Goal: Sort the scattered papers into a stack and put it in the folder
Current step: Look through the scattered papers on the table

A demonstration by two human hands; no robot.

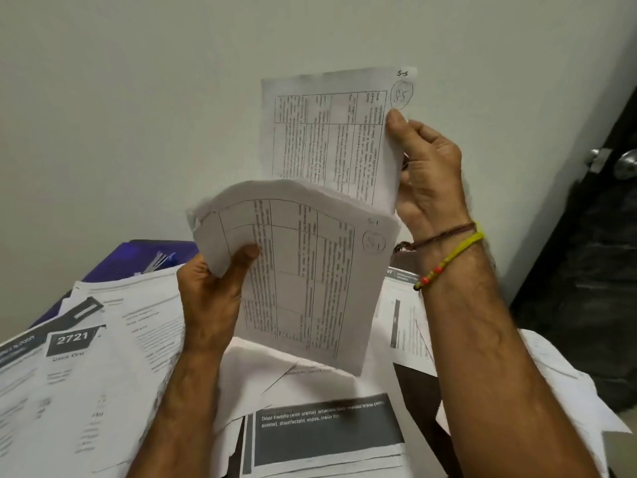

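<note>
My left hand point(215, 291) grips a bundle of printed table sheets point(303, 270) by its left edge, thumb on the front, held up above the desk. My right hand point(427, 167) pinches a single table sheet point(327, 132), marked with a circled number at its top right corner. That sheet stands upright behind the bundle and rises above it. More scattered papers point(103, 357) cover the desk below. A purple folder point(138, 260) lies at the back left, partly under the papers.
A pale wall fills the background. A dark door with a metal knob point(625, 163) stands at the right. A printed page with a dark grey banner point(324, 432) lies near the front edge. More sheets point(410, 326) lie under my right forearm.
</note>
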